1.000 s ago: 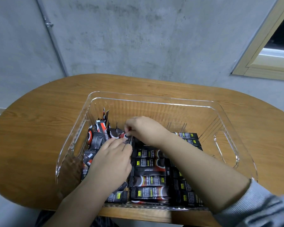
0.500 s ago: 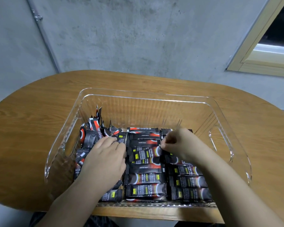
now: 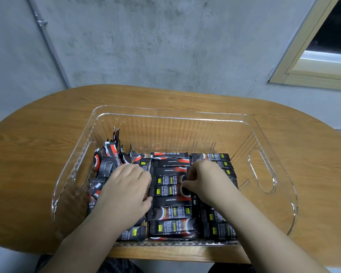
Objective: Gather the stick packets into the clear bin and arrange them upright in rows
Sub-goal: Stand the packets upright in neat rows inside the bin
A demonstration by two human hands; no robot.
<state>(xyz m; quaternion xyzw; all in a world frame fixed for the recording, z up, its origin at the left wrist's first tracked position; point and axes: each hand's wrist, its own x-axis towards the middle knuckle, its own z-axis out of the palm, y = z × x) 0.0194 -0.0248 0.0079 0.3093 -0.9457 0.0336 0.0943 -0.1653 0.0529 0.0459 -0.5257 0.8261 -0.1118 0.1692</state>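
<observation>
Left hand (image 3: 126, 191): flat, fingers relaxed — pressing on loose packets
Right hand (image 3: 206, 181): fingers curled, pinching a packet end
Stick packets (image 3: 170, 212): lying in rows inside clear bin (image 3: 264, 174) — wooden table (image 3: 37, 144) beneath

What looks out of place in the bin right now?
The packets at the far left of the bin are a jumbled cluster, tilted and poking up at mixed angles, unlike the even middle row and right row. Left hand rests beside the jumble.

Both forearms are bare to the frame's edge, with no rings or watch on either hand.
</observation>
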